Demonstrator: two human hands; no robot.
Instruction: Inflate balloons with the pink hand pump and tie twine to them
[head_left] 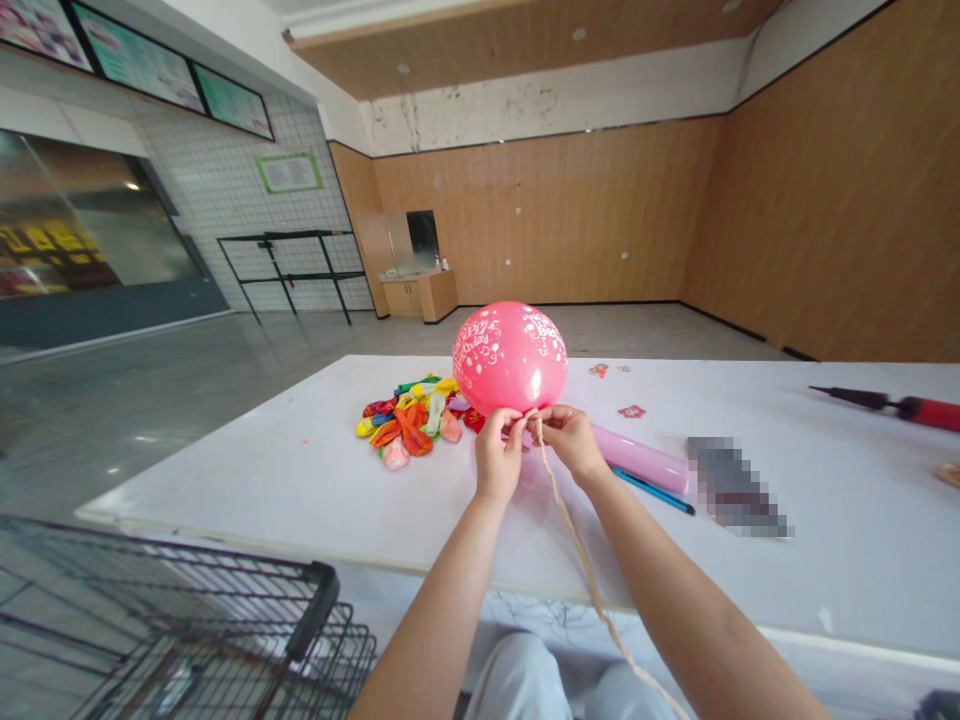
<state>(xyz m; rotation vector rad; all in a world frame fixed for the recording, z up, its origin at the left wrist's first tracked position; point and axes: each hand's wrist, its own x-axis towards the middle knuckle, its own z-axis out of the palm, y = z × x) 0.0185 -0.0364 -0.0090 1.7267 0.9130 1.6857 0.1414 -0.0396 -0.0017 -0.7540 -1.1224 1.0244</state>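
Observation:
A blown-up pink balloon (pixel 510 358) with white birthday print is held just above the white table. My left hand (pixel 501 450) pinches at its neck, fingers closed. Right beside it, my right hand (pixel 566 440) is closed at the same spot, gripping a beige string (pixel 562 505) against the neck. The string hangs down between my forearms towards my lap. The balloon's knot is hidden by my fingers, so I cannot see whether the string is wrapped around it.
Several uninflated balloons (pixel 412 425) lie heaped on the table (pixel 300 490). To the right are a pink tube (pixel 645 460), a blue pen-like stick (pixel 660 492), a blurred-out item (pixel 739 488), paper stickers (pixel 631 411) and a red-and-black pump (pixel 911 408). A wire cart (pixel 225 600) stands at front left.

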